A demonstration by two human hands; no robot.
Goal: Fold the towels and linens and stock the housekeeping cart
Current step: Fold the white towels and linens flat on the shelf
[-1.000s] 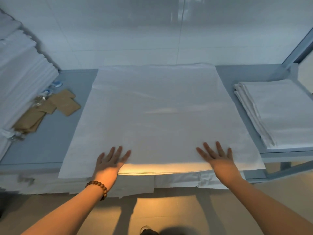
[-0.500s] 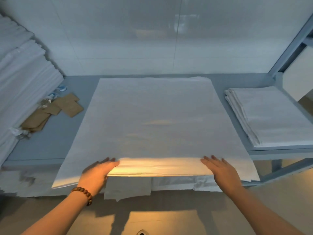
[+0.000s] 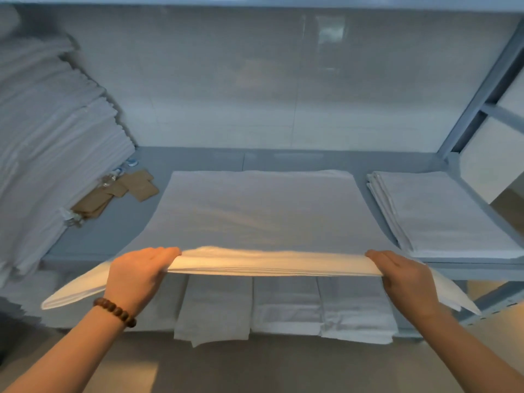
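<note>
white folded sheet (image 3: 263, 211) spread on grey shelf (image 3: 113, 222), near edge lifted off the surface. left hand (image 3: 139, 276) clenched on that edge at one end, right hand (image 3: 402, 279) gripping the other end, corners drooping past both. beaded bracelet (image 3: 114, 312) on left wrist. folded stack (image 3: 436, 211) just beside, on the right; tall linen pile (image 3: 48, 154) at left.
</note>
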